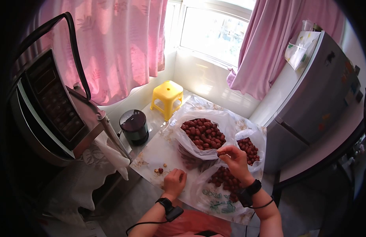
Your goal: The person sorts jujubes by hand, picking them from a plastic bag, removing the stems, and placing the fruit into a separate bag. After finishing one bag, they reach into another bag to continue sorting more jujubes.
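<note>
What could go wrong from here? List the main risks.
The thin white plastic bag with green print lies near the pale patterned table's edge; a forearm bump might spill its dark-red oval fruits. The small dark-red fruit pinched in the right hand could slip. The left hand might knock the loose dark-red fruit beside it.

The right hand [235, 158] pinches a red date [221, 153] beside the big open bag [210, 153] of dates
</note>
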The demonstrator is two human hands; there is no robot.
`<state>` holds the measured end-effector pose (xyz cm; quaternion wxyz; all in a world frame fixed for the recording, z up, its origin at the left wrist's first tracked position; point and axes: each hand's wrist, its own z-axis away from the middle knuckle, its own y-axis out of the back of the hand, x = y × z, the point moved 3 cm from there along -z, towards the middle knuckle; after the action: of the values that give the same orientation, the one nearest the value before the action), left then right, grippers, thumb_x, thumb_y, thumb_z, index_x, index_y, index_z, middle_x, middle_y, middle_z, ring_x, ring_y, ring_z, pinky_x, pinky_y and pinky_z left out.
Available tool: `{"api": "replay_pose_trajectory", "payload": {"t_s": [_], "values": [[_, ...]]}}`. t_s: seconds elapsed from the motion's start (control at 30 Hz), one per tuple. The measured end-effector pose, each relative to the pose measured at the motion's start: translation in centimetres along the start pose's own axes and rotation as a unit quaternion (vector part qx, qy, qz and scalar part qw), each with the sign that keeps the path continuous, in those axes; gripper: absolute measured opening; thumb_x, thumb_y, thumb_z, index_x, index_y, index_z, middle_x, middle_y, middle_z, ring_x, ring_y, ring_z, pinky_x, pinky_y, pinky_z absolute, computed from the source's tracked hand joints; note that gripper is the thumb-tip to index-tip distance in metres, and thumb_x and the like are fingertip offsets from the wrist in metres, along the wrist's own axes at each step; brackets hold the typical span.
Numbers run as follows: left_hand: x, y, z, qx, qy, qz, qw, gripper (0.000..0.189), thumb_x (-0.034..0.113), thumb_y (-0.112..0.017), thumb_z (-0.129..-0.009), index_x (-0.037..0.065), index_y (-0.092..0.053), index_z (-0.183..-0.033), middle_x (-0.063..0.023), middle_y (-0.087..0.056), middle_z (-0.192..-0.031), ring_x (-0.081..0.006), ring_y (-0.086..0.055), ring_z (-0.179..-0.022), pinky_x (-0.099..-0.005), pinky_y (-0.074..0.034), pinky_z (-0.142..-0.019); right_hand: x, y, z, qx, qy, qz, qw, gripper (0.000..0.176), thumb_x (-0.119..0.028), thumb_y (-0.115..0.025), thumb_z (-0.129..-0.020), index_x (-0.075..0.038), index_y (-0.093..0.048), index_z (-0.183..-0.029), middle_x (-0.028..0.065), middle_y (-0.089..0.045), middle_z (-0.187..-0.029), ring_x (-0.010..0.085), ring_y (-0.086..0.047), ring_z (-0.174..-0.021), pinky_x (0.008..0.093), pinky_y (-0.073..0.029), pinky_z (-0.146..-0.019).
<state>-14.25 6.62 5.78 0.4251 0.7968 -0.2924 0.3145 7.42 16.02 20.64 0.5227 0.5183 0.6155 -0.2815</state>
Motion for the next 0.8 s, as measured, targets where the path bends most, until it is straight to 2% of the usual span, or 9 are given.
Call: {"api": "replay_pose_trajectory", "payload": {"t_s": [0.1,0.17,0.2,0.27,0.37,0.43,0.5,0.57,0.8], "values": [[0.0,0.0,0.0,-0.001,0.005,0.002,1.000,0.010,0.013,-0.073,-0.084,0.008,-0.065,-0.081,-0.0087,-0.063,-0.078,-0.0308,-0.065,-0.070,-0.0413,-0.051,-0.064,-0.5,0.0,0.3,-0.026,0.008,0.007,1.000,0.017,0.003,-0.070,-0.090,0.001,-0.069,-0.107,0.0051,-0.073,-0.102,0.0114,-0.068,-0.096,0.0261,-0.054,-0.088],[0.0,0.1,0.0,-0.001,0.005,0.001,1.000,0.010,0.012,-0.073,-0.084,0.008,-0.065,-0.081,-0.0087,-0.063,-0.078,-0.0308,-0.065,-0.070,-0.0413,-0.051,-0.064,-0.6,-0.2,0.6,-0.043,-0.020,-0.114,0.992,0.020,-0.003,-0.069,-0.095,-0.001,-0.066,-0.115,0.0060,-0.070,-0.106,0.0132,-0.068,-0.098,0.0275,-0.054,-0.089],[0.0,0.0,0.0,0.003,0.002,0.001,1.000,0.010,0.012,-0.074,-0.084,0.008,-0.065,-0.081,-0.0087,-0.063,-0.078,-0.0306,-0.065,-0.070,-0.0412,-0.051,-0.064,-1.2,-0.5,0.7,-0.043,-0.020,-0.114,0.992,0.020,-0.003,-0.069,-0.095,-0.001,-0.066,-0.115,0.0060,-0.070,-0.106,0.0132,-0.068,-0.098,0.0275,-0.054,-0.089],[-0.1,-0.1,0.1,0.007,-0.003,0.002,1.000,0.010,0.012,-0.074,-0.084,0.008,-0.065,-0.081,-0.0086,-0.063,-0.078,-0.0304,-0.065,-0.070,-0.0411,-0.051,-0.064,-2.4,-1.2,1.1,-0.027,-0.066,-0.312,0.947,0.025,-0.014,-0.067,-0.099,-0.003,-0.061,-0.120,0.0058,-0.067,-0.109,0.0158,-0.068,-0.099,0.0297,-0.055,-0.091],[-0.2,-0.2,0.1,0.004,0.006,0.006,1.000,0.010,0.012,-0.074,-0.084,0.008,-0.065,-0.081,-0.0085,-0.063,-0.078,-0.0299,-0.065,-0.070,-0.0410,-0.051,-0.064,-1.8,-0.8,2.0,-0.039,-0.100,-0.399,0.911,0.030,-0.024,-0.066,-0.099,-0.004,-0.058,-0.120,0.0059,-0.064,-0.111,0.0199,-0.068,-0.100,0.0332,-0.056,-0.092],[-0.1,-0.1,0.1,0.003,0.008,0.002,1.000,0.010,0.012,-0.074,-0.084,0.008,-0.065,-0.081,-0.0083,-0.063,-0.078,-0.0298,-0.064,-0.070,-0.0410,-0.051,-0.064,-2.1,-0.5,2.4,-0.036,-0.122,-0.401,0.907,0.032,-0.031,-0.067,-0.098,-0.005,-0.059,-0.114,0.0054,-0.063,-0.107,0.0191,-0.066,-0.097,0.0323,-0.055,-0.088],[-0.1,-0.2,0.1,0.002,0.007,0.002,1.000,0.010,0.012,-0.074,-0.084,0.008,-0.064,-0.081,-0.0083,-0.063,-0.078,-0.0296,-0.064,-0.069,-0.0410,-0.051,-0.064,-2.2,-0.7,2.7,-0.081,-0.108,-0.510,0.850,0.036,-0.037,-0.068,-0.096,-0.006,-0.058,-0.111,0.0047,-0.061,-0.105,0.0164,-0.061,-0.091,0.0299,-0.051,-0.082],[-0.1,-0.2,0.1,0.005,0.006,0.003,1.000,0.010,0.012,-0.074,-0.084,0.008,-0.064,-0.081,-0.0082,-0.063,-0.078,-0.0295,-0.064,-0.069,-0.0410,-0.051,-0.064,-2.6,-0.8,3.0,-0.066,-0.118,-0.499,0.856,0.039,-0.041,-0.069,-0.094,-0.007,-0.058,-0.109,0.0039,-0.059,-0.102,0.0142,-0.055,-0.087,0.0276,-0.047,-0.076],[0.2,0.0,0.0,0.001,0.002,0.001,1.000,0.011,0.012,-0.073,-0.084,0.007,-0.064,-0.081,-0.0085,-0.062,-0.076,-0.0287,-0.064,-0.068,-0.0406,-0.051,-0.063,-2.6,-0.6,4.0,-0.055,-0.149,-0.593,0.790,0.037,-0.041,-0.063,-0.098,-0.010,-0.059,-0.118,0.0051,-0.057,-0.101,0.0136,-0.053,-0.086,0.0256,-0.046,-0.076]]}}
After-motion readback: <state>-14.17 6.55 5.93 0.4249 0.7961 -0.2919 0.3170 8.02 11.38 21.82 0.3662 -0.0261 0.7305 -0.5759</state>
